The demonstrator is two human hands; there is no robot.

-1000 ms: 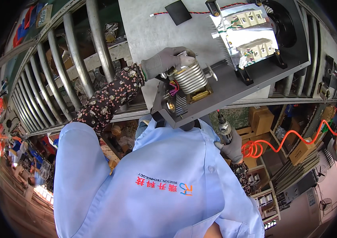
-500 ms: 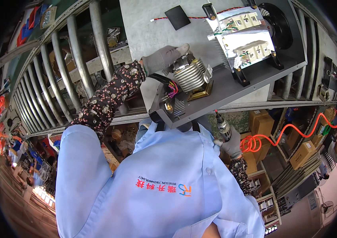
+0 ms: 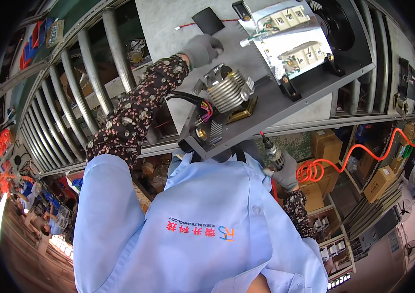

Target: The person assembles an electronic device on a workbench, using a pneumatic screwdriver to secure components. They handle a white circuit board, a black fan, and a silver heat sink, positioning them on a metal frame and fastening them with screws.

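Note:
My left hand (image 3: 202, 50), in a grey glove, hovers over the pale metal sheet just beyond a ribbed silver metal part (image 3: 228, 93). Its fingers are curled in, and whatever they may hold is hidden. The ribbed part stands at the near left of a dark grey metal chassis (image 3: 256, 117), beside a bunch of coloured wires (image 3: 206, 111) and a brass-coloured frame (image 3: 242, 111). Low at the chassis's near side, my gloved right hand (image 3: 288, 172) grips a power screwdriver (image 3: 274, 155), its bit pointing up and away from me.
A shiny plate with cream terminal blocks (image 3: 310, 52) and black brackets sits on the chassis, near a black fan (image 3: 337, 29). A black square pad (image 3: 208, 21) and red-black wire lie farther back. Metal rollers (image 3: 119, 49) run left; an orange coiled hose (image 3: 346, 158) hangs right.
My left hand has come off the ribbed part and moved up and slightly left, its fingers now curled. The right hand still holds the screwdriver in nearly the same place.

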